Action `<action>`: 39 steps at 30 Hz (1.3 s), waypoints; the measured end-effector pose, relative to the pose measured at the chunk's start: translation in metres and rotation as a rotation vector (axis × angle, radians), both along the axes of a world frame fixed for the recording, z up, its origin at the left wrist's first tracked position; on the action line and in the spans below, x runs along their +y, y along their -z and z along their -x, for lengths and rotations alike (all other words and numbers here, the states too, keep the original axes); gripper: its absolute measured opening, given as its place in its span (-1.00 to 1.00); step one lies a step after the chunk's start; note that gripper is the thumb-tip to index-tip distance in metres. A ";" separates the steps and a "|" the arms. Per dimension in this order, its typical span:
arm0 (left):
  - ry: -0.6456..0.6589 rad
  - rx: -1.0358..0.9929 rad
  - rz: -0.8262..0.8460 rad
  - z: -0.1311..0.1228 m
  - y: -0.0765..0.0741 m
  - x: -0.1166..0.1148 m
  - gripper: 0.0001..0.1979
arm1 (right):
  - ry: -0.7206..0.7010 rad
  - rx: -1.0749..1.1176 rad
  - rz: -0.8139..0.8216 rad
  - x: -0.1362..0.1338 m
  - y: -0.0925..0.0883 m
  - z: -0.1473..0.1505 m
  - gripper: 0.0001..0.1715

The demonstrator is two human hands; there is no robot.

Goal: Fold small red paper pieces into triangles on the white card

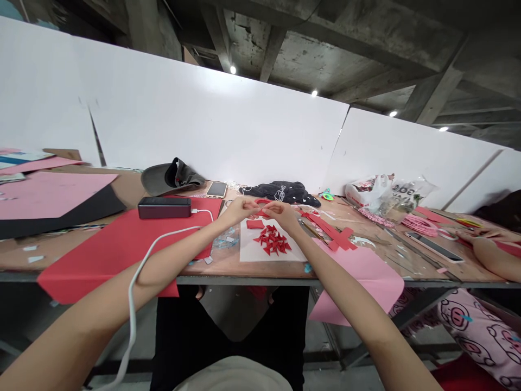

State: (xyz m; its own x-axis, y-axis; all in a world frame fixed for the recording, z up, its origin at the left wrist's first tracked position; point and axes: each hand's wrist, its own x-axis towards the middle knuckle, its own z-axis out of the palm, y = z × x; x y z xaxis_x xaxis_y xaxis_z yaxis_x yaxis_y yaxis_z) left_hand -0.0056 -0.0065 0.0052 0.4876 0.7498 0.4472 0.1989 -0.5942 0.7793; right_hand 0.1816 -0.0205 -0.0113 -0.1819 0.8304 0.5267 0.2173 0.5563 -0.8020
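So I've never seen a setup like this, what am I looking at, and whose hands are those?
No machine here: this one picture comes from a camera worn on a person's head, looking forward and down, so the bare arms are the wearer's own. The left hand and right hand meet over a wooden table, pinching what looks like a small piece of red paper. Below lie a heap of small red paper pieces on a white sheet, a red card sheet, and a black power bank with a white cable.
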 end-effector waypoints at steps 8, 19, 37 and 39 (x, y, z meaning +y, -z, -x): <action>-0.070 0.210 -0.460 -0.006 0.004 -0.008 -0.79 | 0.006 -0.132 -0.059 0.000 0.002 0.000 -0.77; 0.038 -0.058 0.135 -0.004 0.009 0.006 -0.67 | 0.019 -0.065 -0.007 -0.002 -0.001 0.000 -0.74; -0.009 0.033 -0.020 -0.003 0.002 -0.002 -0.75 | 0.039 -0.123 0.015 -0.002 0.001 -0.003 -0.74; -0.012 0.052 -0.020 -0.003 0.004 -0.001 -0.76 | 0.050 -0.157 -0.007 0.001 0.003 -0.003 -0.76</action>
State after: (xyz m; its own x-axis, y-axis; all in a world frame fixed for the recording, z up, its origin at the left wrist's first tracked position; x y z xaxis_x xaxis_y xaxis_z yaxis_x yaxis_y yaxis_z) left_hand -0.0022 -0.0071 0.0015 0.5019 0.7467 0.4365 0.2461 -0.6071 0.7555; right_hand 0.1846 -0.0199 -0.0145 -0.2203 0.8370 0.5008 0.3671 0.5469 -0.7524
